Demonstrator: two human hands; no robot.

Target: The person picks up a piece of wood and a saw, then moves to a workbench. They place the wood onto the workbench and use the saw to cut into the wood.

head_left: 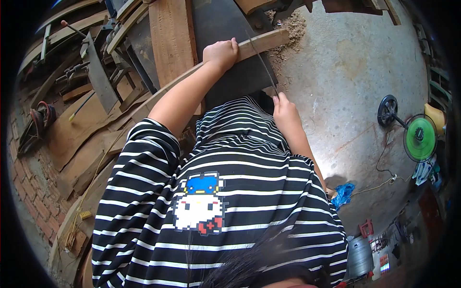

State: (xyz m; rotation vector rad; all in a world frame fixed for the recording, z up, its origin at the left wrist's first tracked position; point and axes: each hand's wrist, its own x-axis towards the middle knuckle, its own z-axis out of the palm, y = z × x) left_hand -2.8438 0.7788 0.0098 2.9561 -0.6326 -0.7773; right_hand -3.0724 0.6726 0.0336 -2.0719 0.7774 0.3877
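Note:
A long wooden strip [266, 41] lies slantwise across a dark flat surface [235, 79]. My left hand [222, 54] is closed around the strip, left of a thin saw blade [261, 58]. That blade crosses the strip near its right end. Closed on the saw's near end is my right hand [286, 113], below and right of the strip; its handle is hidden in the fingers. Whether the blade has cut into the wood cannot be made out.
A wide brown board [172, 43] lies left of my left hand. Wood shavings [293, 29] are heaped beyond the strip's end. Metal machine parts and planks fill the left side. A green fan [420, 138] and a blue plastic bag [342, 196] are at the right.

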